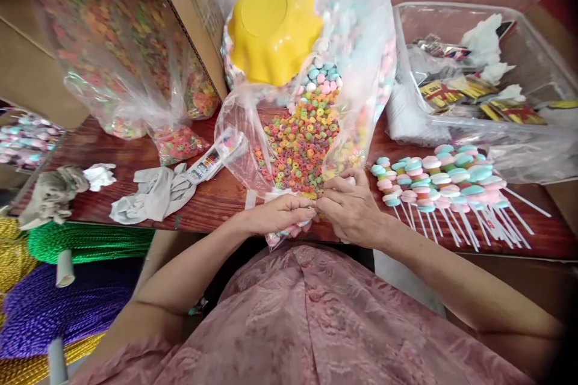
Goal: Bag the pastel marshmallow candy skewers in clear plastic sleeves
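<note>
My left hand (284, 215) and my right hand (352, 207) meet at the table's front edge, fingers closed in a pinch. What they pinch between them is mostly hidden; a bit of yellow shows there. Just under my left hand, pink and blue pieces (291, 231) show inside clear plastic. Right behind my hands, a clear plastic bag (239, 144) lies spread open. Small ring-shaped candies (302, 144) in orange, red, yellow and green spill across it, with pastel candies (320, 79) behind them. To the right lie several candy skewers (433, 177) on white sticks.
A yellow scalloped bowl (273, 30) rests upside down on the bag. At right stands a clear plastic bin (478, 123) holding packets. Gloves (153, 195) lie at left, near a cardboard box (198, 0) and bagged ring candies (121, 54). Green and purple bead strands (67, 301) sit below.
</note>
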Available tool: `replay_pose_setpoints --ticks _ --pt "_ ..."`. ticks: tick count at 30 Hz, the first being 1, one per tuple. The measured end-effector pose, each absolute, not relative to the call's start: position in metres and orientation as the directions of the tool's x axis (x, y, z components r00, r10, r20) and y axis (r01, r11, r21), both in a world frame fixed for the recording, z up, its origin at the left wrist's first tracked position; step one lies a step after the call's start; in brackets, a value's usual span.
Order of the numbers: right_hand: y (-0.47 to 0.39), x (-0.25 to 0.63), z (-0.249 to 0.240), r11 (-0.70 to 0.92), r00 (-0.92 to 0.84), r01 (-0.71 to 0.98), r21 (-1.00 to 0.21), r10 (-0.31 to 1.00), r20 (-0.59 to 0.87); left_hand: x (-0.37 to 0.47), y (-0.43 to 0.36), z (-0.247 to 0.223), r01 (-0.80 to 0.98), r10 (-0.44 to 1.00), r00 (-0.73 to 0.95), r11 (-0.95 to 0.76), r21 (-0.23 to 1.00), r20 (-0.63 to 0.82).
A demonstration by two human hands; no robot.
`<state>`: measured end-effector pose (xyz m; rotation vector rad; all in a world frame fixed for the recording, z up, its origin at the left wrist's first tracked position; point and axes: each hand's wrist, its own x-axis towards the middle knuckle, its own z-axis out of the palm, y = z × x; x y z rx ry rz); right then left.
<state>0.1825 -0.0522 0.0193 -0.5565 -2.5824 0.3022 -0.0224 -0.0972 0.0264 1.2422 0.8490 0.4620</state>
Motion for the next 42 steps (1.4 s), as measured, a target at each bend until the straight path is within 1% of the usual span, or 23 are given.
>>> replay_pose_setpoints --ticks 1,3,5,7,9,11,12,13,15,17,19,21,23,24,26,28,30,32,33,35,37,40,42 --pt "-0.054 0.181 0.014 0.87 -0.797 0.371 -0.326 0.478 0.369 -0.02 -0.099 0.026 0.242 0.79 0.563 0.123 0.963 -0.242" --pt "-0.059 0.177 0.007 0.818 -0.774 0.447 -0.362 0.556 0.301 -0.017 -0.102 0.024 0.443 0.872 0.479 -0.141 0.885 -0.101" --pt "-0.068 0.175 0.007 0.781 -0.717 0.521 -0.344 0.619 0.32 -0.015 -0.105 0.024 0.505 0.895 0.444 -0.219 0.835 -0.034" --pt "-0.079 0.174 0.014 0.775 -0.648 0.57 -0.274 0.628 0.431 -0.018 -0.108 0.024 0.422 0.904 0.418 -0.108 0.9 -0.088" --pt "-0.089 0.175 0.021 0.817 -0.65 0.542 -0.197 0.555 0.519 -0.022 -0.109 0.023 0.255 0.87 0.418 0.163 0.953 -0.26" --pt "-0.097 0.177 0.025 0.863 -0.688 0.483 -0.151 0.48 0.544 -0.027 -0.11 0.019 0.1 0.742 0.509 0.453 0.886 -0.437" --pt "-0.099 0.178 0.025 0.879 -0.707 0.453 -0.146 0.455 0.541 -0.029 -0.11 0.016 0.053 0.661 0.573 0.56 0.827 -0.484" --pt "-0.101 0.179 0.024 0.888 -0.719 0.432 -0.157 0.444 0.535 -0.03 -0.111 0.012 0.027 0.589 0.632 0.633 0.774 -0.503" --pt "-0.103 0.18 0.017 0.895 -0.73 0.404 -0.191 0.441 0.522 -0.032 -0.114 0.006 0.024 0.489 0.71 0.703 0.711 -0.507" --pt "-0.104 0.18 0.005 0.9 -0.74 0.387 -0.2 0.433 0.515 -0.033 -0.117 0.002 0.058 0.468 0.722 0.693 0.719 -0.509" --pt "-0.107 0.18 -0.008 0.888 -0.729 0.406 -0.216 0.457 0.51 -0.033 -0.12 0.001 0.133 0.504 0.691 0.616 0.777 -0.518" --pt "-0.111 0.178 -0.021 0.852 -0.705 0.432 -0.296 0.523 0.479 -0.031 -0.123 0.003 0.239 0.583 0.647 0.458 0.856 -0.492" --pt "-0.117 0.176 -0.029 0.783 -0.662 0.457 -0.422 0.616 0.427 -0.026 -0.126 0.005 0.354 0.682 0.622 0.192 0.915 -0.384" --pt "-0.12 0.175 -0.03 0.736 -0.632 0.47 -0.487 0.666 0.397 -0.023 -0.127 0.005 0.408 0.733 0.609 0.039 0.912 -0.304" --pt "-0.123 0.177 -0.028 0.623 -0.543 0.485 -0.613 0.765 0.347 -0.018 -0.129 0.005 0.5 0.796 0.585 -0.201 0.842 -0.157" --pt "-0.123 0.186 -0.022 0.515 -0.412 0.474 -0.714 0.847 0.337 -0.017 -0.129 0.003 0.544 0.835 0.545 -0.28 0.791 -0.079" --pt "-0.116 0.205 -0.016 0.458 -0.259 0.482 -0.747 0.889 0.378 -0.019 -0.129 0.001 0.522 0.876 0.481 -0.247 0.817 -0.042" --pt "-0.107 0.227 -0.016 0.437 -0.16 0.598 -0.672 0.886 0.434 -0.025 -0.129 -0.002 0.439 0.924 0.375 -0.108 0.892 -0.072" --pt "-0.102 0.237 -0.018 0.433 -0.151 0.683 -0.589 0.872 0.466 -0.027 -0.13 -0.003 0.38 0.94 0.314 0.004 0.925 -0.134" --pt "-0.092 0.249 -0.026 0.434 -0.228 0.806 -0.402 0.855 0.465 -0.031 -0.132 -0.004 0.25 0.924 0.209 0.265 0.931 -0.319" --pt "-0.086 0.247 -0.035 0.446 -0.329 0.867 -0.224 0.849 0.414 -0.029 -0.134 -0.004 0.139 0.868 0.14 0.459 0.877 -0.476" --pt "-0.078 0.231 -0.041 0.429 -0.392 0.902 -0.045 0.858 0.332 -0.022 -0.136 0.0 0.046 0.833 0.102 0.542 0.839 -0.543" --pt "-0.074 0.224 -0.041 0.413 -0.392 0.911 -0.004 0.866 0.311 -0.018 -0.137 0.004 0.019 0.843 0.107 0.528 0.849 -0.526"
